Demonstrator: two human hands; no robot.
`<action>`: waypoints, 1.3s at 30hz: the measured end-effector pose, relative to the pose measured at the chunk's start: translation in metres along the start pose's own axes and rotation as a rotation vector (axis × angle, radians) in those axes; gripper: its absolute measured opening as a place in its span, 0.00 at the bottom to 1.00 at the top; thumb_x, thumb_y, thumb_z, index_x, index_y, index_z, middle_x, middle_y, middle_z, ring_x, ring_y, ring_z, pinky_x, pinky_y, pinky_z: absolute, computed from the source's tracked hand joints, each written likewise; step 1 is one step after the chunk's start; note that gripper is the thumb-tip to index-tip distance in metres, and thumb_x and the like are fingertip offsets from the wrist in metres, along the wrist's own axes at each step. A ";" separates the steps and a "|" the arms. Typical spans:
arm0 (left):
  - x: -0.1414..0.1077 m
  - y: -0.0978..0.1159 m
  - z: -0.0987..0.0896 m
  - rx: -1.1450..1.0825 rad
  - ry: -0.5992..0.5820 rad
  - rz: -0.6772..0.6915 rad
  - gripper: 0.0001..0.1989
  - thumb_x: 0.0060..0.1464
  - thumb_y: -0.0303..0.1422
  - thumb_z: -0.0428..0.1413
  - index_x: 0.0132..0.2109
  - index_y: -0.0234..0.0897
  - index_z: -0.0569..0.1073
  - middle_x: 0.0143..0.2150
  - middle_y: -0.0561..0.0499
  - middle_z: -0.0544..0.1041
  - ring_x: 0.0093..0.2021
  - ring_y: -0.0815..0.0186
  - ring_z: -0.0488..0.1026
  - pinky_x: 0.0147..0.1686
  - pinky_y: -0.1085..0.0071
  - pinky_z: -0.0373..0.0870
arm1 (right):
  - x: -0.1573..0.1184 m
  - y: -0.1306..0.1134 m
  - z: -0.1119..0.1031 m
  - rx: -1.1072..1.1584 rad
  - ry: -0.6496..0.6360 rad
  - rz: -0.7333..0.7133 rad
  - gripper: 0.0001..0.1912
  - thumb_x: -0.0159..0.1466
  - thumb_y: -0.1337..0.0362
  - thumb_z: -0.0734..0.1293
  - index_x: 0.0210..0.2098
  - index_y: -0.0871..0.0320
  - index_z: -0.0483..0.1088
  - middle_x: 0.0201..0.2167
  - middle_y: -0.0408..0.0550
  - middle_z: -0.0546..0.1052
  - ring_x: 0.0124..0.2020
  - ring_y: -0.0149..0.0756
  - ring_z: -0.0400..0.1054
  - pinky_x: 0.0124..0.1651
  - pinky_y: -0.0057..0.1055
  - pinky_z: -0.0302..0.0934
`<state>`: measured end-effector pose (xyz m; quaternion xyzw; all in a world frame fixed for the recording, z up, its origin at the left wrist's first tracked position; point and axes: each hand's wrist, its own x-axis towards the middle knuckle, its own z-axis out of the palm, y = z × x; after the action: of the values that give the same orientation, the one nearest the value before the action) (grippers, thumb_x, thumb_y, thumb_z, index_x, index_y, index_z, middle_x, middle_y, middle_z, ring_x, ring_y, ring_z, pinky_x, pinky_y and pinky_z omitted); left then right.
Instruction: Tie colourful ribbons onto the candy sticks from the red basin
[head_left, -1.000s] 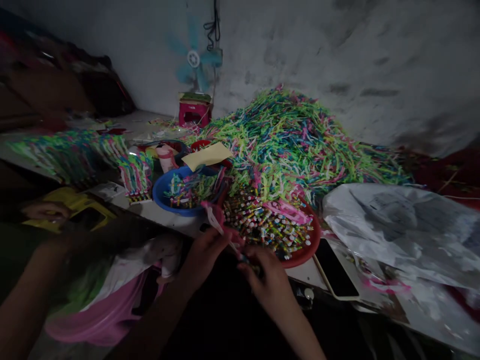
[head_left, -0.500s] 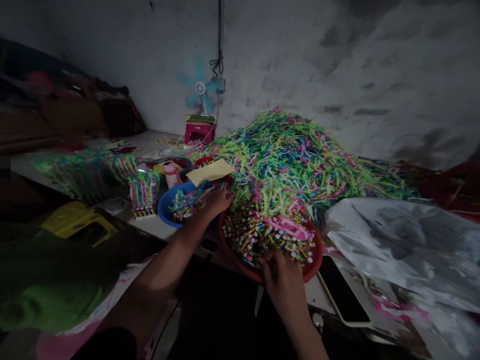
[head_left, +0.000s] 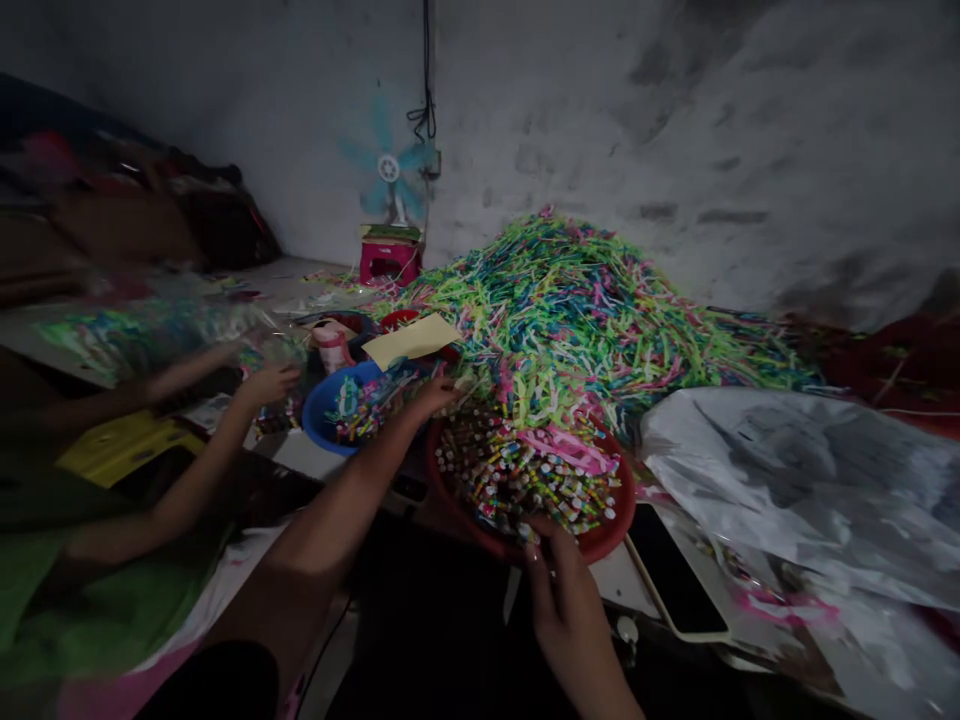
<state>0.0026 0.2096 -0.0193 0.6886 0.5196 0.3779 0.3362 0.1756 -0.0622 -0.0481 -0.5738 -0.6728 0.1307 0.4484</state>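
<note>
A red basin (head_left: 624, 520) in front of me is filled with small patterned tubes (head_left: 559, 480) with white ends. At its near rim, my right hand (head_left: 566, 590) pinches one small patterned tube (head_left: 528, 534) between thumb and fingers. My left hand (head_left: 437, 397) reaches over the basin's far left edge, by the paper strips; its fingers are closed, but blur hides what is in them. To its left is a blue basin (head_left: 319, 430) with more tubes and coloured strips. Pink strips (head_left: 574, 450) lie across the tubes in the red basin.
A big heap of coloured strips (head_left: 570, 300) rises against the wall. A phone (head_left: 679, 580) and a white plastic bag (head_left: 780, 480) lie at right. Beside me on the left, another person's hands (head_left: 274, 385) handle a clear bag. A fan (head_left: 388, 168) stands behind on a pink stool (head_left: 388, 265).
My right hand has drawn back slightly toward me, with a tube now showing in its fingers. Another person's arms have come into view on the left. The camera has shifted slightly.
</note>
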 end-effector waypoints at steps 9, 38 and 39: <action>-0.134 0.033 -0.012 -0.276 -0.280 -0.018 0.19 0.48 0.47 0.57 0.33 0.34 0.75 0.25 0.53 0.73 0.17 0.74 0.59 0.20 0.75 0.56 | 0.009 -0.003 0.011 0.352 -0.055 0.168 0.19 0.64 0.58 0.63 0.53 0.55 0.63 0.51 0.50 0.72 0.53 0.37 0.65 0.53 0.32 0.62; -0.215 0.029 0.000 -0.368 -0.903 -0.117 0.14 0.48 0.36 0.61 0.42 0.35 0.74 0.35 0.50 0.80 0.33 0.67 0.75 0.34 0.74 0.66 | 0.022 -0.023 -0.022 0.091 -0.343 0.102 0.07 0.63 0.60 0.63 0.37 0.57 0.66 0.30 0.43 0.73 0.31 0.33 0.66 0.35 0.27 0.59; -0.215 0.028 0.003 -0.432 -0.886 -0.133 0.12 0.48 0.35 0.61 0.40 0.34 0.74 0.35 0.49 0.79 0.34 0.67 0.75 0.35 0.74 0.67 | 0.019 -0.023 -0.018 0.105 -0.301 0.102 0.08 0.64 0.59 0.62 0.39 0.57 0.64 0.31 0.44 0.72 0.32 0.33 0.66 0.35 0.27 0.59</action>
<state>-0.0190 -0.0062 -0.0335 0.6628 0.2794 0.1259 0.6831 0.1759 -0.0585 -0.0135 -0.5568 -0.6947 0.2725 0.3649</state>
